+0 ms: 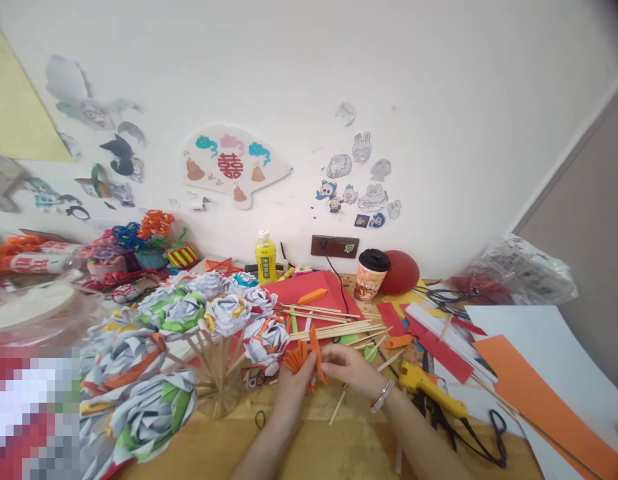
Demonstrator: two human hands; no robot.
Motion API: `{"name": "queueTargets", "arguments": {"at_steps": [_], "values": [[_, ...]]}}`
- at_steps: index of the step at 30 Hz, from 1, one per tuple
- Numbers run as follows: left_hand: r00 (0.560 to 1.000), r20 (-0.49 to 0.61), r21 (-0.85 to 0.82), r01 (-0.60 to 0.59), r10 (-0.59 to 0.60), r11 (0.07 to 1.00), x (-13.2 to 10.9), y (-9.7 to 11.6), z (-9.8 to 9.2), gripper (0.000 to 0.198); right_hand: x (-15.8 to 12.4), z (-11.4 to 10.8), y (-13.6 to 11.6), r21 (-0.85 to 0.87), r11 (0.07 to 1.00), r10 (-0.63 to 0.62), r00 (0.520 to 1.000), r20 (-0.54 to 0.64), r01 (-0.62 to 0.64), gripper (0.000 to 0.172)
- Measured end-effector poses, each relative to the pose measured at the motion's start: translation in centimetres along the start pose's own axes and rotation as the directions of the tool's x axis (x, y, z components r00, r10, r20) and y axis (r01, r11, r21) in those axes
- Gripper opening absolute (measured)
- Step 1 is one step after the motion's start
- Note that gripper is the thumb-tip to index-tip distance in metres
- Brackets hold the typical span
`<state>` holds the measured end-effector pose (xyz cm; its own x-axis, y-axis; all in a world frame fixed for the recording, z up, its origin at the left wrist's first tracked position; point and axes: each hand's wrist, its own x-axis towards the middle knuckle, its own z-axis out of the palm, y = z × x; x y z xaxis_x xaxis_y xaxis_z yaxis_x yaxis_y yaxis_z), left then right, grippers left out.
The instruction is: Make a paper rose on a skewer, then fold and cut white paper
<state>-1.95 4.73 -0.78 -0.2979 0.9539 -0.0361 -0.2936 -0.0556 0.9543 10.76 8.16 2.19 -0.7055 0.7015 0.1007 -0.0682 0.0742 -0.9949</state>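
Note:
My left hand and my right hand meet over the wooden table, both closed on a small orange folded paper piece with pleated petals. The left fingers pinch its lower part, the right fingers hold its upper right edge. A silver bracelet circles my right wrist. Just beyond the hands lie several thin wooden sticks on red paper.
A bunch of paper flowers on sticks stands left in a clear cup. A yellow glue gun, black scissors, orange and white sheets lie right. A yellow bottle, paper cup and red balloon stand by the wall.

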Motion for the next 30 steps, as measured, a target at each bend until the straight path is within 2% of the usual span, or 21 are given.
{"name": "queueTargets", "arguments": {"at_steps": [2, 7, 13, 18, 22, 24, 26, 28, 30], "values": [[1.0, -0.017, 0.026, -0.001, 0.002, 1.0, 0.0, 0.1, 0.0, 0.03, -0.1, 0.0, 0.2, 0.005, 1.0, -0.009, 1.0, -0.011, 0.009, 0.032], [0.998, -0.058, 0.064, 0.009, -0.006, 0.998, 0.0, 0.2, 0.0, 0.024, -0.1, 0.6, 1.6, 0.045, 0.999, 0.014, 0.992, -0.127, -0.008, 0.035], [0.996, -0.084, 0.045, 0.023, -0.019, 0.999, -0.3, 0.4, -0.1, 0.028, 0.0, 1.2, 2.4, 0.078, 0.997, 0.02, 0.995, -0.102, -0.012, 0.034], [0.997, -0.07, 0.038, 0.026, -0.023, 0.999, -0.4, 0.5, 0.1, 0.038, 0.0, 1.7, 2.0, 0.035, 0.999, 0.01, 0.993, -0.121, -0.006, 0.035], [0.996, -0.088, 0.034, 0.027, -0.024, 0.999, -0.2, 0.5, -0.4, 0.037, -0.2, 2.0, 1.8, -0.028, 1.0, -0.015, 0.99, -0.138, 0.012, 0.03], [0.996, -0.088, 0.014, 0.033, -0.031, 0.999, 0.0, 0.5, -0.6, 0.038, -0.2, 2.0, 1.8, -0.078, 0.997, -0.023, 0.989, -0.148, 0.012, 0.025], [0.997, -0.072, -0.022, 0.039, -0.04, 0.999, 0.2, 0.5, -0.6, 0.041, -0.3, 2.0, 1.7, -0.186, 0.983, -0.049, 0.975, -0.215, 0.009, 0.022], [0.997, -0.054, -0.08, 0.05, -0.054, 0.996, 0.2, 0.4, -0.3, 0.044, -0.3, 2.0, 1.7, -0.35, 0.937, -0.133, 0.932, -0.337, 0.007, 0.019], [0.996, -0.043, -0.149, 0.066, -0.074, 0.987, 0.1, 0.4, 0.2, 0.043, -0.5, 2.2, 1.7, -0.568, 0.823, -0.287, 0.864, -0.414, 0.002, 0.018]]}}
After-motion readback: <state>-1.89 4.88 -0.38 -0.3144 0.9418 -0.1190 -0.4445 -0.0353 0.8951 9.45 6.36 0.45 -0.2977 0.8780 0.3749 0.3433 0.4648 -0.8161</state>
